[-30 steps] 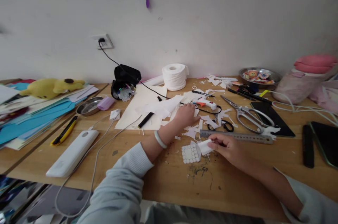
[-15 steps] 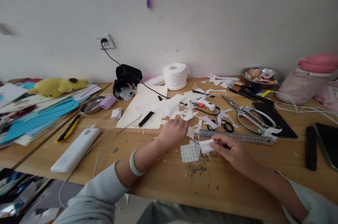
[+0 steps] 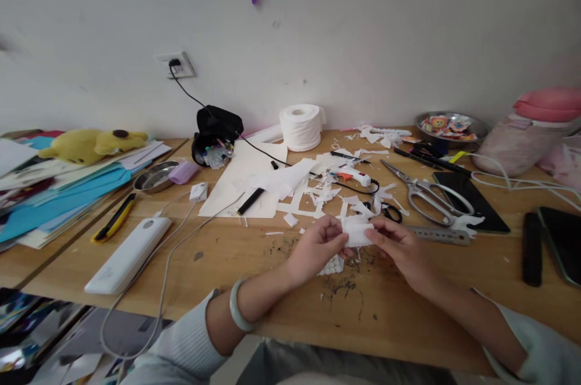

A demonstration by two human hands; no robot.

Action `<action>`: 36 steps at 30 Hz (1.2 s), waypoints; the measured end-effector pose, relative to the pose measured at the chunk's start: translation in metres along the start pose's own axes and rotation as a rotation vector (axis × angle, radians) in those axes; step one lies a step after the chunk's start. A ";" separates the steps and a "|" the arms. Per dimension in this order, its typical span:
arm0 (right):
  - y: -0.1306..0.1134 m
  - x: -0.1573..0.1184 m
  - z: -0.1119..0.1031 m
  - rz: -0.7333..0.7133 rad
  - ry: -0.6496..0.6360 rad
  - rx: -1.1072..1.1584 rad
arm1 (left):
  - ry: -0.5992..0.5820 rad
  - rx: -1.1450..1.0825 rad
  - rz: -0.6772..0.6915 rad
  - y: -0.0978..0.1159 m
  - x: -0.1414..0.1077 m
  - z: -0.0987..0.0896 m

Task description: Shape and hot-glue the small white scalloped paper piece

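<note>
A small folded white paper piece (image 3: 357, 235) is pinched between both hands above the table. My left hand (image 3: 318, 246) grips its left end with thumb and fingers, and my right hand (image 3: 399, 244) grips its right end. Below my left fingers lies a white card with drawn rounded shapes (image 3: 334, 265), mostly hidden. Behind my hands, a steel ruler (image 3: 442, 236) shows only its right part. Black-handled scissors (image 3: 391, 212) lie behind, partly under paper scraps (image 3: 322, 194).
Large silver scissors (image 3: 429, 194) and a black tablet (image 3: 476, 203) lie to the right. A toilet paper roll (image 3: 300, 129) stands by the wall. On the left are a white power bank (image 3: 129, 255), a yellow cutter (image 3: 114, 218) and a metal bowl (image 3: 154, 179).
My left hand has moved right and taken hold of the paper's left end. Now the card is largely covered. A small white piece lies where my left hand was.
</note>
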State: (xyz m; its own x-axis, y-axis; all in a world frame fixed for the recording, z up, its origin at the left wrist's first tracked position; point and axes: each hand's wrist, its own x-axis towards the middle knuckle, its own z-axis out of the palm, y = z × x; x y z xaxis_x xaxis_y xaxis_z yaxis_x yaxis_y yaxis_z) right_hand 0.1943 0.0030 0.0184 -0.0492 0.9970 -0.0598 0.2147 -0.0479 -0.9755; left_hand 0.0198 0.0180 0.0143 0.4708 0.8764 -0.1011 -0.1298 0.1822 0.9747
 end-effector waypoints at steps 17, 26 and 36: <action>0.003 0.004 0.001 -0.031 0.000 -0.075 | -0.031 -0.133 -0.079 -0.005 0.000 -0.003; 0.001 0.009 0.001 0.277 -0.046 0.560 | 0.026 -0.092 -0.109 -0.003 0.002 -0.006; 0.008 0.020 -0.012 0.226 0.219 0.634 | 0.117 0.125 -0.008 -0.004 0.002 -0.011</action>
State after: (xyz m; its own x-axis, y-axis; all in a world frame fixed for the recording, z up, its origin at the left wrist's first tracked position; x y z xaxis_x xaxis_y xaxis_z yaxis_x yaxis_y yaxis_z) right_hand 0.2069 0.0229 0.0116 0.1413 0.9445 -0.2967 -0.4160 -0.2153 -0.8835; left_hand 0.0116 0.0242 0.0084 0.3657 0.9223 -0.1248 -0.0133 0.1392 0.9902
